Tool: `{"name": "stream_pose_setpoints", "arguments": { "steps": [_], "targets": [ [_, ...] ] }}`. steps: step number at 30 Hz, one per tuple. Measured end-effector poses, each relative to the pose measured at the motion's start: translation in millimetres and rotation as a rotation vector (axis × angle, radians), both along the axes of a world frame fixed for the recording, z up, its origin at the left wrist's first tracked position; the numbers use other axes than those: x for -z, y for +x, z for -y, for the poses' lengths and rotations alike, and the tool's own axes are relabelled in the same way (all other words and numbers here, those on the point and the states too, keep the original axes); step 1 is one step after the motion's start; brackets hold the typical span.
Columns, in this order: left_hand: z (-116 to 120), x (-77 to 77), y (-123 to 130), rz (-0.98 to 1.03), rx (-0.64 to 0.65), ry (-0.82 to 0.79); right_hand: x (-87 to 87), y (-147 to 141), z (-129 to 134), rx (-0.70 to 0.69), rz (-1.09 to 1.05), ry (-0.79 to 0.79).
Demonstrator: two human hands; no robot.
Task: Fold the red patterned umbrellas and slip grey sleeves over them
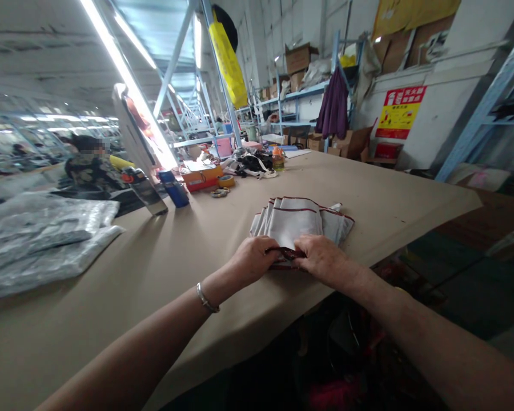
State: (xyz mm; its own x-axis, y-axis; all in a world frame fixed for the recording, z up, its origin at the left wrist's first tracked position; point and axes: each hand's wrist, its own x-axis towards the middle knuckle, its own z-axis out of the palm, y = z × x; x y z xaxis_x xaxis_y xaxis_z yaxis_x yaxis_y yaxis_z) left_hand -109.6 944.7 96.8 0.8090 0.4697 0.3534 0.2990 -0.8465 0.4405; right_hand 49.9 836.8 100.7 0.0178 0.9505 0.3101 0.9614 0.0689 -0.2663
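Several white cloth pieces with dark red edging (297, 222) lie in an overlapping pile near the table's front edge. At the near side of this pile, my left hand (253, 257) is closed on the dark red edge of a cloth piece. My right hand (319, 256) pinches the same edge a short way to the right. Between the two hands the dark edging (286, 252) looks bunched. Both hands hide part of the cloth under them, and a silver bangle (206, 299) circles my left wrist.
Brown paper covers the table (188, 245). Clear plastic wrapping (47, 240) lies at the left. A steel bottle (148, 191), a blue bottle (174, 188), a tape roll (226, 181), scissors (220, 193) and a dark cloth heap (252, 162) stand or lie farther back. A person (94, 162) is beyond the table.
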Motion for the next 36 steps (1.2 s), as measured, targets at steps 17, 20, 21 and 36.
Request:
{"name": "stream_pose_setpoints", "arguments": {
  "steps": [17,20,21,36],
  "targets": [
    [15.0,6.7,0.9,-0.138,-0.061,0.156,18.4,-3.6,9.8,-0.016,0.005,-0.024],
    [26.5,-3.2,-6.0,-0.05,-0.085,0.246,21.4,0.4,21.4,0.134,0.208,0.02],
    [31.0,-5.9,-8.4,-0.003,-0.074,0.272,21.7,4.7,27.0,0.197,0.208,0.025],
    [152.0,67.6,25.8,0.527,0.021,-1.652,119.9,-9.2,181.1,0.278,-0.687,-0.126]
  ]
}}
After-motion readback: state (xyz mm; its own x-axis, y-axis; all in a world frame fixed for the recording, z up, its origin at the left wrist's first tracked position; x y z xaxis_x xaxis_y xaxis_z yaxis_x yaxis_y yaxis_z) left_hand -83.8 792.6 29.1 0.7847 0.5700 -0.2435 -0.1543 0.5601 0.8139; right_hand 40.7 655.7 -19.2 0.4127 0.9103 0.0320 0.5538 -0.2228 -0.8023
